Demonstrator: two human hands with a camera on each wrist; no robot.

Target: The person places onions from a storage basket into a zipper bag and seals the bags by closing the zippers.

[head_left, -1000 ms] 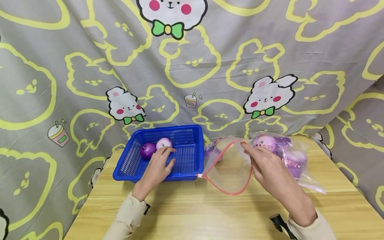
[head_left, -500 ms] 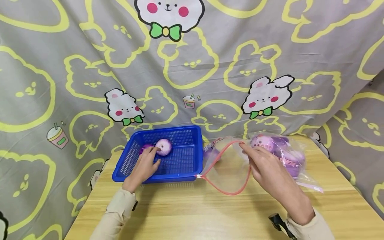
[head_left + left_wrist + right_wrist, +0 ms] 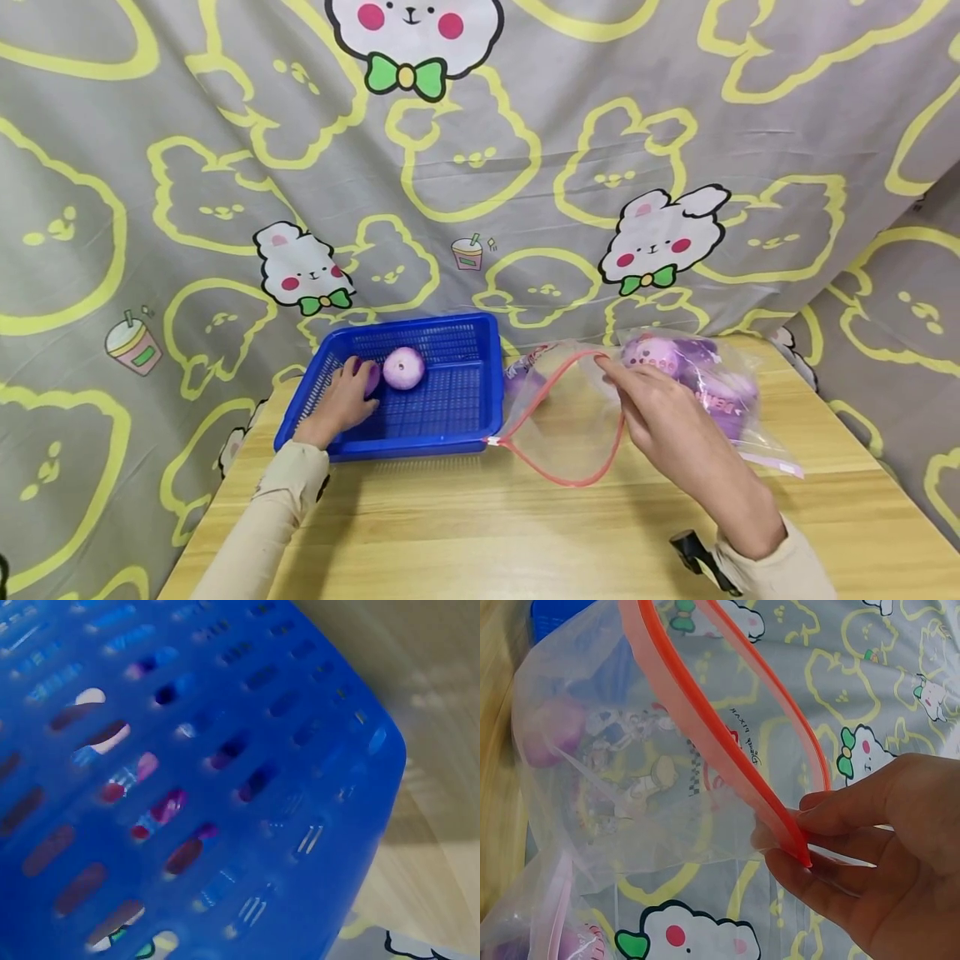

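In the head view my left hand (image 3: 341, 400) is inside the blue basket (image 3: 442, 440), its fingers curled round a dark purple onion (image 3: 371, 377), partly hidden. A paler onion (image 3: 403, 368) lies beside it. The left wrist view shows mostly the basket's slotted wall (image 3: 292, 787), with bits of purple and fingers through the slots. My right hand (image 3: 663, 417) pinches the red-edged rim of a clear zip bag (image 3: 562, 425), whose mouth gapes wide. The right wrist view shows the thumb and fingers on that rim, and a purple onion (image 3: 555, 731) low in the bag.
A second clear bag (image 3: 765, 446) with several purple onions (image 3: 723, 400) lies on the table's right side. The wooden table (image 3: 480, 533) runs back to a grey cartoon-print curtain (image 3: 525, 167). The basket stands just left of the zip bag.
My left hand has moved left within the basket, from over the paler onion to the dark purple one. The right hand keeps holding the bag's rim in place.
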